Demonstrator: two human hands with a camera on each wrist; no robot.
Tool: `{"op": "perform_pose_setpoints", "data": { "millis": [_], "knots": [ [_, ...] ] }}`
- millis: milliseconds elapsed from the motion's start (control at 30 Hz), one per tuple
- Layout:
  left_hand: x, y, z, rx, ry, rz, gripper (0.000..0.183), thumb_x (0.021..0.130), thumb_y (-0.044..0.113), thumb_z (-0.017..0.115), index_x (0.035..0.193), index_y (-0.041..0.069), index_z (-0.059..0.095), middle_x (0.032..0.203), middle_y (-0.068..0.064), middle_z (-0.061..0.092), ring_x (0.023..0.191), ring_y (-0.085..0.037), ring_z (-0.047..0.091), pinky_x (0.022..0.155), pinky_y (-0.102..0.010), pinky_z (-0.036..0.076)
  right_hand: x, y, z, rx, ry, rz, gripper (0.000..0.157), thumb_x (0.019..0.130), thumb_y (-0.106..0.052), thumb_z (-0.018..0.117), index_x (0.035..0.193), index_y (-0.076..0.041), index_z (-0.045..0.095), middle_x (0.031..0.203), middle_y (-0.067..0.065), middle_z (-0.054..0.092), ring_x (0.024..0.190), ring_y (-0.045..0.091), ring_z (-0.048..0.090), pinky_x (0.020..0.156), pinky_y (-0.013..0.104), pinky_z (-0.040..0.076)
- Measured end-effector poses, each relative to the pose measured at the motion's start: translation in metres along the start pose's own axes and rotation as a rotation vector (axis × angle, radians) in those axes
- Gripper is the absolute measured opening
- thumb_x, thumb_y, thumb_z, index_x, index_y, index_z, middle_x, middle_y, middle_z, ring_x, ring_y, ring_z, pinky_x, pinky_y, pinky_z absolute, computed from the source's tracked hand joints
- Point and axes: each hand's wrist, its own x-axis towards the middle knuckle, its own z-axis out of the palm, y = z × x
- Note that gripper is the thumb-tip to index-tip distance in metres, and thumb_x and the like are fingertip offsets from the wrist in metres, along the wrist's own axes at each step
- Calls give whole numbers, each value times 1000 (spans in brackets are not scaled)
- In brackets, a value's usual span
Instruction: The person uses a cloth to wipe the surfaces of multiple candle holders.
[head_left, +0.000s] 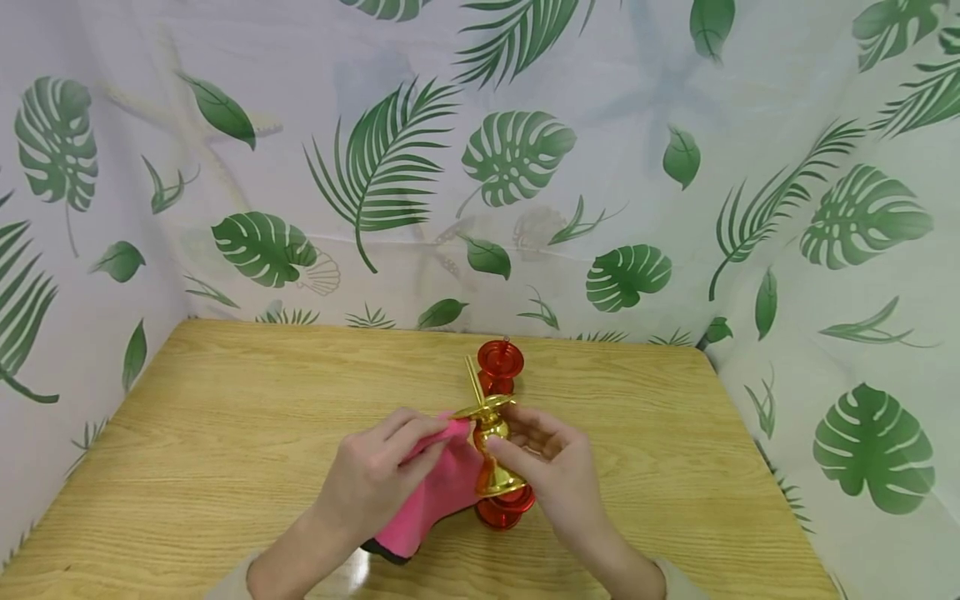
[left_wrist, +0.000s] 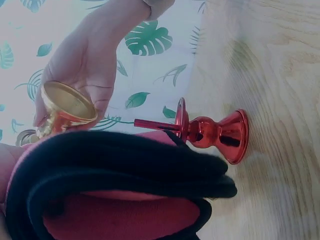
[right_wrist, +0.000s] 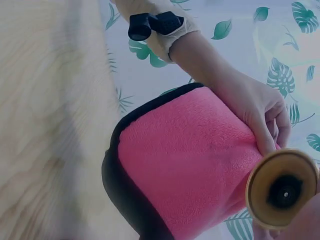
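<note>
My right hand (head_left: 558, 467) grips a gold candlestick (head_left: 492, 435) around its body, thumb on the near side, and holds it above the table, slightly tilted. A thin gold spike rises from its dish. A pink cloth with a black border (head_left: 450, 479) hangs folded from my left hand (head_left: 386, 467), pinched between thumb and fingers. Part of the cloth touches the gold candlestick just under the dish. The right wrist view shows the candlestick's hollow underside (right_wrist: 284, 192) beside the cloth. One red candlestick (head_left: 500, 360) stands behind the gold one; another (head_left: 504, 510) is partly hidden below it.
A wood-grain table (head_left: 247, 400) spreads under both hands. White curtains with green leaf prints (head_left: 420, 283) close off the back and sides. A red candlestick (left_wrist: 202, 131) stands upright on the table in the left wrist view. A black device (right_wrist: 155, 25) sits on the left sleeve.
</note>
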Motion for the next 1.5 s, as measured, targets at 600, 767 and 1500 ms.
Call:
{"op": "perform_pose_setpoints", "data": {
  "millis": [600,767,1500],
  "knots": [
    [-12,-5,-24,-67,-11,51,5,95,5,76,100,6,77,90,-3,77,72,-11,75,69,-15,62,12,1,-22,-209,-78,-135,38,92,0,77,129,6,69,110,1,76,100,5,68,91,19,61],
    [-12,-15,-35,-45,-8,30,21,82,-3,84,99,7,77,88,-2,76,71,-11,73,66,-16,61,15,2,-35,-303,-174,-222,40,89,2,79,128,5,69,117,22,75,100,3,70,86,21,63],
    [10,-21,-32,-96,-25,9,36,71,-10,90,100,7,76,90,-3,77,78,-14,75,72,-19,63,16,-2,-41,-784,-459,-714,45,81,-6,89,124,-8,76,113,3,75,100,14,70,84,25,64]
  ]
}}
